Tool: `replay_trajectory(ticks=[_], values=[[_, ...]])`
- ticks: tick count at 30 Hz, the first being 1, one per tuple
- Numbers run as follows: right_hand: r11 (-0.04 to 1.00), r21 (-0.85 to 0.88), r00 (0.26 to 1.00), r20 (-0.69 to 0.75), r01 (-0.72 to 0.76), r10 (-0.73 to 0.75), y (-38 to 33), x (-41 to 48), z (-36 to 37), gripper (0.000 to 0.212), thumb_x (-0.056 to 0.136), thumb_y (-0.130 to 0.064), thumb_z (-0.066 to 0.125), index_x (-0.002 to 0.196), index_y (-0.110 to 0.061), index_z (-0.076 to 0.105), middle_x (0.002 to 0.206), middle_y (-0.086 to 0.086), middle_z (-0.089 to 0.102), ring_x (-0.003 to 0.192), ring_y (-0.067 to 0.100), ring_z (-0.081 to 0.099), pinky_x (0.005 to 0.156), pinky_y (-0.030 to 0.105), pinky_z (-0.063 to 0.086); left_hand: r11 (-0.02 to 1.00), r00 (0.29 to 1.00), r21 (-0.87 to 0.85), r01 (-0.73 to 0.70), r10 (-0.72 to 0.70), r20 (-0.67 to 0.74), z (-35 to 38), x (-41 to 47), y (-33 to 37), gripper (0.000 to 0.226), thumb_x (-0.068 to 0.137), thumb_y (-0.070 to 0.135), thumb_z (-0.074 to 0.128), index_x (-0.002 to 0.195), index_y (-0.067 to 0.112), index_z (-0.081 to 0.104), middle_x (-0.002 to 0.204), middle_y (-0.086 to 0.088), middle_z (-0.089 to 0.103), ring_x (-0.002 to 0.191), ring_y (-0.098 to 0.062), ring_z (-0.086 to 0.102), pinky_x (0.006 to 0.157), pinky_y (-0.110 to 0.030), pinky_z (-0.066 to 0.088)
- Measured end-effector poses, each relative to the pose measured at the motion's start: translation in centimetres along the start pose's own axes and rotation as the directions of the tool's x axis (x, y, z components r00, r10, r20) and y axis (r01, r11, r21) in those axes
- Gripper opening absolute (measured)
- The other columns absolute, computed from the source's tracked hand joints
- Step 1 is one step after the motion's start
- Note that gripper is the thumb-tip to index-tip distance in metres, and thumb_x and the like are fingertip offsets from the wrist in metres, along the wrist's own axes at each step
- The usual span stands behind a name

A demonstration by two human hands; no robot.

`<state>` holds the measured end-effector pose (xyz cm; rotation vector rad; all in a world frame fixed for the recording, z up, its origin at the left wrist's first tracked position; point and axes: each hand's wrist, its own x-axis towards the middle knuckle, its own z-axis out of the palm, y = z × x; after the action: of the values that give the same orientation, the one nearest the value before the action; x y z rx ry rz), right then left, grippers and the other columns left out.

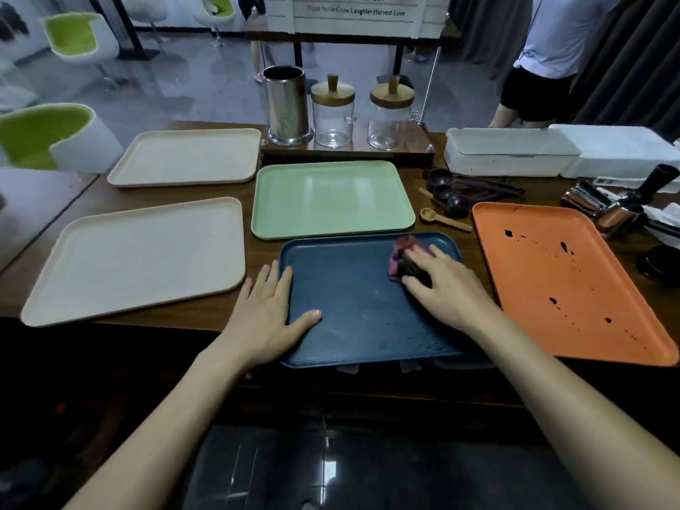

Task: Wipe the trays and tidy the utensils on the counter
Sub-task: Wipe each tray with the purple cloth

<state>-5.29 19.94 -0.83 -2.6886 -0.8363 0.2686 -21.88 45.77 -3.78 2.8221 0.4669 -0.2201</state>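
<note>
Pink cloth point(399, 257), half hidden by the flat right hand point(449, 285), is pressed on the blue tray point(353, 307), upper right. That tray, lengthwise left-right mid-frame, is pinned by the spread left hand point(266, 311).

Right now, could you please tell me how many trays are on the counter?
5: the far cream tray at back left, the near cream tray at front left, the green tray in the middle, the blue tray in front, the orange tray at right. None seems hidden.

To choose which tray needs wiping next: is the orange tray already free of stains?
No, the orange tray has several dark spots scattered over its surface.
</note>
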Motion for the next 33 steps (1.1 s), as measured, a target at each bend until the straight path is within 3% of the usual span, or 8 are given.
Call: replay_trajectory(ticks=[4, 9, 16, 21, 24, 29, 31, 33], values=[[0.964, 0.105, 0.965, 0.069, 0.245, -0.253, -3.4, -2.6, 2.0, 0.054, 0.102, -0.045, 0.047, 0.154, -0.031, 0.038, 0.163, -0.008, 0.030, 0.154, 0.017, 0.013, 0.126, 0.033, 0.007, 0.997, 0.993, 0.024, 0.080, -0.078, -0.084, 0.7, 0.0, 0.8, 0.083, 0.102, 0.065, 0.026, 0.165, 0.016, 0.003, 0.172, -0.007, -0.006, 0.159, -0.020, -0.008, 0.127, -0.041, -0.003], [0.862, 0.139, 0.856, 0.118, 0.487, -0.503, -6.5, -4.8, 3.2, 0.049, 0.103, -0.034, 0.047, 0.152, -0.028, 0.043, 0.160, -0.011, 0.035, 0.154, 0.018, 0.018, 0.126, 0.036, 0.009, 0.988, 0.986, 0.040, 0.148, -0.145, -0.086, 0.6, 0.0, 1.5, 0.077, 0.103, 0.061, 0.026, 0.165, 0.018, 0.006, 0.172, -0.004, -0.002, 0.159, -0.020, -0.002, 0.127, -0.044, 0.002], [0.912, 0.049, 0.906, 0.097, 0.408, -0.411, 1.6, -8.4, 0.6, 0.047, 0.101, -0.031, 0.050, 0.148, -0.034, 0.047, 0.157, -0.018, 0.038, 0.152, 0.010, 0.021, 0.119, 0.018, 0.004, 0.957, 0.943, 0.012, 0.288, -0.282, -0.174, 1.5, -0.1, 3.1, 0.070, 0.105, 0.058, 0.022, 0.165, 0.024, 0.011, 0.172, -0.004, 0.006, 0.159, -0.023, 0.004, 0.126, -0.051, 0.007], [0.931, -0.120, 0.938, 0.009, 0.346, -0.347, 3.7, -9.2, 1.0, 0.044, 0.096, -0.024, 0.056, 0.140, -0.021, 0.057, 0.147, -0.003, 0.055, 0.147, 0.028, 0.035, 0.121, 0.040, 0.025, 0.959, 0.939, -0.018, 0.284, -0.282, -0.198, 1.6, -0.2, 3.2, 0.069, 0.105, 0.057, 0.026, 0.164, 0.024, 0.015, 0.172, -0.005, 0.009, 0.159, -0.025, 0.006, 0.126, -0.052, 0.007], [0.933, -0.150, 0.942, -0.031, 0.326, -0.334, 2.0, -9.6, 2.2, 0.052, 0.097, -0.040, 0.041, 0.139, -0.014, 0.058, 0.145, 0.005, 0.057, 0.143, 0.033, 0.041, 0.119, 0.050, 0.031, 0.957, 0.936, -0.021, 0.291, -0.289, -0.200, 1.8, -0.1, 3.2, 0.069, 0.105, 0.057, 0.027, 0.164, 0.024, 0.015, 0.172, -0.005, 0.009, 0.159, -0.025, 0.006, 0.126, -0.053, 0.006], [0.888, 0.007, 0.886, 0.071, 0.459, -0.458, -5.0, -8.0, 4.7, 0.071, 0.098, -0.056, 0.019, 0.153, -0.015, 0.039, 0.162, 0.005, 0.034, 0.153, 0.031, 0.016, 0.125, 0.049, 0.006, 0.957, 0.935, -0.039, 0.289, -0.291, -0.203, 2.1, 0.0, 3.0, 0.068, 0.105, 0.056, 0.030, 0.164, 0.024, 0.016, 0.172, -0.004, 0.009, 0.159, -0.024, 0.005, 0.126, -0.053, 0.005], [0.885, 0.016, 0.880, 0.099, 0.466, -0.465, -7.6, -7.2, 5.4, 0.068, 0.102, -0.056, 0.022, 0.156, -0.015, 0.031, 0.166, 0.005, 0.024, 0.155, 0.028, 0.006, 0.125, 0.047, -0.002, 0.956, 0.936, -0.021, 0.292, -0.291, -0.198, 2.2, 0.0, 2.8, 0.068, 0.105, 0.055, 0.029, 0.164, 0.024, 0.015, 0.172, -0.004, 0.008, 0.159, -0.024, 0.005, 0.126, -0.053, 0.006], [0.893, 0.011, 0.889, 0.087, 0.450, -0.449, -8.2, -7.0, 5.7, 0.062, 0.105, -0.052, 0.026, 0.156, -0.016, 0.032, 0.165, 0.003, 0.026, 0.155, 0.027, 0.008, 0.125, 0.048, 0.001, 0.958, 0.937, -0.006, 0.288, -0.283, -0.204, 2.2, -0.1, 2.7, 0.068, 0.105, 0.054, 0.027, 0.164, 0.024, 0.014, 0.172, -0.004, 0.008, 0.159, -0.024, 0.005, 0.126, -0.053, 0.007]])
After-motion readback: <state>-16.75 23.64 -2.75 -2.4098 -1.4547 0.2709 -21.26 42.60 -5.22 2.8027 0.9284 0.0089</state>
